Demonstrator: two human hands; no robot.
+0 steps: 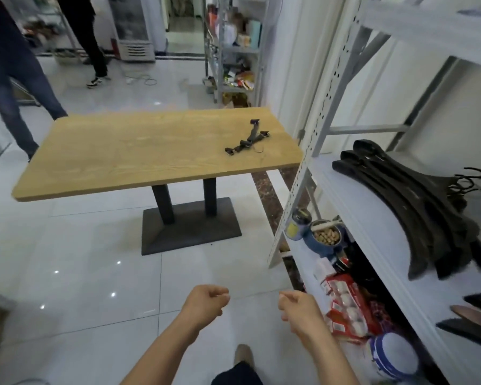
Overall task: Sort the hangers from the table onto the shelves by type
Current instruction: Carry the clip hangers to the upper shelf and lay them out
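Left hand, right hand curl loosely; angular black hangers beyond.

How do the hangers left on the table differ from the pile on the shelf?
The clip hangers on the table are thin, straight bars with clips. The shoulder hangers on the shelf are broad and curved. The clip hangers are only a few, lying loosely crossed, while the shoulder hangers are many, nested in one pile. Both kinds are dark and lie flat.
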